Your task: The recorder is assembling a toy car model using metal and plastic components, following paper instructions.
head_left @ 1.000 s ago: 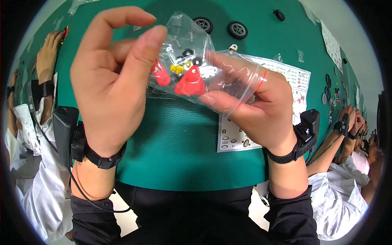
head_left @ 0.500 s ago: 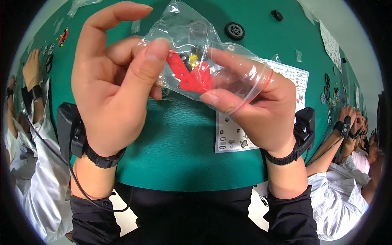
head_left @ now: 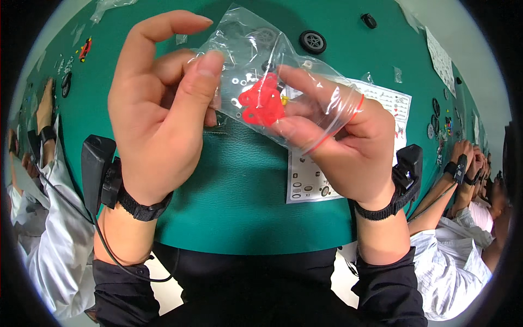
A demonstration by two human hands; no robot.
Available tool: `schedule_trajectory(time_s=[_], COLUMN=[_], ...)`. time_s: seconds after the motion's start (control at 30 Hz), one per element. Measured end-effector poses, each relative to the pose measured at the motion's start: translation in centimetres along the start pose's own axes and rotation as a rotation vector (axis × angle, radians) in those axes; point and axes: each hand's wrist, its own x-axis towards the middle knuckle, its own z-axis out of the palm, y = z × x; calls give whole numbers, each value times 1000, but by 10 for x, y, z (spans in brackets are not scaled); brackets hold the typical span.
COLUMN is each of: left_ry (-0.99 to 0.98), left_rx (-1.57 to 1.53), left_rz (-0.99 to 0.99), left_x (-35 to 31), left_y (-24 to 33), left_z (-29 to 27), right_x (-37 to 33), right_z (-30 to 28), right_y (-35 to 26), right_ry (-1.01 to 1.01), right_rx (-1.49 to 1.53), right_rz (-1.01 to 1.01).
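**Clear bag of small parts held up over the green desk**

The clear plastic bag is thin, crinkled and glossy, with a red line running along one edge. Through it show flat red plastic pieces with round holes, a few small pale rings and a bit of yellow. It hangs in the air above the middle of the desk, between both hands.

The left hand has its grip closed on the bag's left side, thumb pad pressed against the film with the bent fingers behind it; the index finger curls up free above. The right hand pinches the bag's right part, thumb under the red pieces and index finger laid across the top, with film draped over the knuckles. Both wrists carry black straps with a dark boxy device.

The desk top is a matte green, leather-like surface. Under the right hand, toward the right edge, lies a white printed instruction sheet with small diagrams. Near the far edge lie a black toy wheel with a grey hub and a smaller black part. Another white sheet lies by the far right corner.
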Motion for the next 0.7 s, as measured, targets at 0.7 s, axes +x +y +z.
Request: schedule_trajectory(time_s=[0.7], left_ry=[-131], left_rx=[-344], left_rz=[-276], left_x=[11], left_y=[10], left_z=[10], right_x=[13], right_z=[-2], right_y=[-6], right_ry=[136], right_rx=[-253], right_rz=[-264])
